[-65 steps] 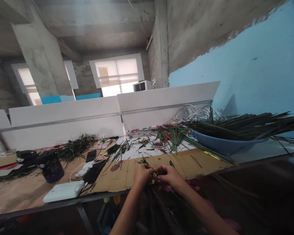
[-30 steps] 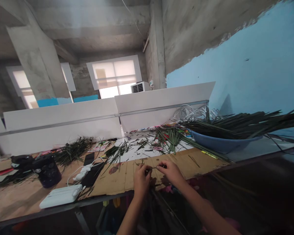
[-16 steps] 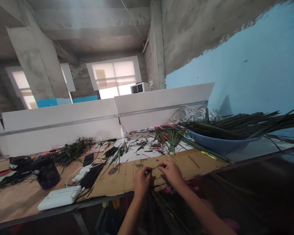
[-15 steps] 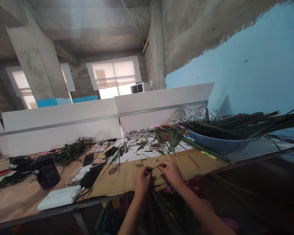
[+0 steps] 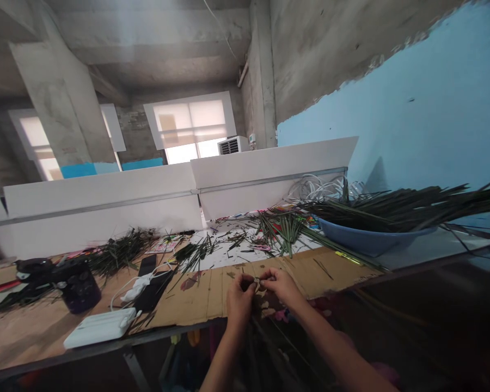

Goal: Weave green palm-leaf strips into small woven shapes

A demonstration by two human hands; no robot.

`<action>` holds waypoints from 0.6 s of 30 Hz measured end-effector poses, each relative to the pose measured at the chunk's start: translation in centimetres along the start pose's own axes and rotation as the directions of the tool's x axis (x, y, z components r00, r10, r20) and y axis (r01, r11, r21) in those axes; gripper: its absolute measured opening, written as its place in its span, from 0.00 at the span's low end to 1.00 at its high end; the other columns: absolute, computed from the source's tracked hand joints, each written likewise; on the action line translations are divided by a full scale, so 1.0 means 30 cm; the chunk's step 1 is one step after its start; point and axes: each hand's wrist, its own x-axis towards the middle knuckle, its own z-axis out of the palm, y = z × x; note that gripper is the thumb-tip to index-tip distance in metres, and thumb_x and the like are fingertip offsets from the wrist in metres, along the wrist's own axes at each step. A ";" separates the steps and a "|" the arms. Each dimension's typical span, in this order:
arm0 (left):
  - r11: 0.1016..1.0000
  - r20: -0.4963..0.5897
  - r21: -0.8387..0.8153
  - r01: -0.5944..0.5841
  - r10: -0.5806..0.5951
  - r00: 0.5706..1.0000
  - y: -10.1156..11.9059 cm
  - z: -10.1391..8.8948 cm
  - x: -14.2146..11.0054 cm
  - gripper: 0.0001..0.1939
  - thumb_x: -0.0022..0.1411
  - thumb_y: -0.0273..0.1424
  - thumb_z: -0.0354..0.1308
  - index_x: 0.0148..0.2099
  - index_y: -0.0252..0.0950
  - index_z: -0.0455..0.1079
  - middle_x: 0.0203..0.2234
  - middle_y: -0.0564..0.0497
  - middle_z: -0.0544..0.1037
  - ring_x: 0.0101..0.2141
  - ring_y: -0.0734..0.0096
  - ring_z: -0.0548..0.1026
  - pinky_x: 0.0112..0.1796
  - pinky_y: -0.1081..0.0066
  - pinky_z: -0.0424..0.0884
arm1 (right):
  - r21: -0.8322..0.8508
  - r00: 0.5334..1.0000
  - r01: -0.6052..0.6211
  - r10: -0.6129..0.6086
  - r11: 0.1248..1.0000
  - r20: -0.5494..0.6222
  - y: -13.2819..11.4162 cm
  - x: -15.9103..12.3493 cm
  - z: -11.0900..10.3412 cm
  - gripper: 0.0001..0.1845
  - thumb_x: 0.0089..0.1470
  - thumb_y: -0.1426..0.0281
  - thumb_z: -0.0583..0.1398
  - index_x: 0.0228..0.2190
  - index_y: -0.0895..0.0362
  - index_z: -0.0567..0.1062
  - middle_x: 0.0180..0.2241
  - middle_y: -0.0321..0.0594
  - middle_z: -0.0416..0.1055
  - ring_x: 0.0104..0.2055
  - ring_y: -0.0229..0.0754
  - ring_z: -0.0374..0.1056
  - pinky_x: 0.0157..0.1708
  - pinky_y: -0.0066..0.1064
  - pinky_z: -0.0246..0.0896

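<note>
Over the front edge of a flat cardboard sheet (image 5: pixel 212 294), my left hand (image 5: pixel 240 299) and my right hand (image 5: pixel 282 287) meet with their fingertips almost touching. Both pinch a small, thin strip of green leaf (image 5: pixel 257 280), mostly hidden by the fingers. A few narrow leaf scraps (image 5: pixel 322 268) lie on the cardboard to the right of my hands. Behind it, a bunch of cut green leaf strips (image 5: pixel 286 233) rests among many small clippings on a white surface. A pink-handled tool (image 5: pixel 263 247) lies near that bunch.
At the right, a blue basin (image 5: pixel 375 242) holds long dark leaves (image 5: pixel 416 207) that jut past its rim. On the left are a white box-shaped device (image 5: pixel 100 329) with a cable, a dark phone (image 5: pixel 147 265), a black camera (image 5: pixel 77 288) and a leaf pile (image 5: pixel 124 250). White panels (image 5: pixel 106 207) stand behind.
My hands have drawn closer together, so less of the leaf strip shows between the fingertips. Objects on the table stay where they were.
</note>
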 end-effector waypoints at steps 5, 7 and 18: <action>0.999 0.045 -0.031 -0.011 0.012 0.999 0.004 -0.004 -0.004 0.06 0.53 0.33 0.59 0.34 0.37 0.73 0.28 0.49 0.80 0.32 0.61 0.79 0.35 0.66 0.71 | 0.103 0.999 -0.051 0.050 0.993 0.012 -0.003 0.002 -0.005 0.10 0.39 0.65 0.64 0.26 0.54 0.71 0.21 0.34 0.75 0.18 0.37 0.65 0.19 0.26 0.54; 0.999 0.077 -0.026 -0.020 0.022 0.997 0.007 -0.006 -0.006 0.06 0.52 0.30 0.60 0.35 0.37 0.73 0.30 0.48 0.81 0.33 0.61 0.79 0.36 0.66 0.72 | 0.123 0.998 -0.062 0.061 0.990 0.014 -0.003 0.003 -0.007 0.10 0.39 0.66 0.65 0.26 0.54 0.71 0.19 0.32 0.73 0.17 0.37 0.65 0.18 0.26 0.54; 0.961 0.186 0.199 -0.190 0.154 0.970 0.051 -0.041 -0.010 0.16 0.51 0.17 0.52 0.33 0.39 0.78 0.33 0.49 0.81 0.37 0.64 0.78 0.41 0.67 0.69 | 0.113 0.998 -0.053 0.051 0.992 0.022 0.007 0.017 -0.001 0.07 0.39 0.68 0.64 0.25 0.56 0.73 0.20 0.34 0.74 0.16 0.36 0.62 0.18 0.26 0.53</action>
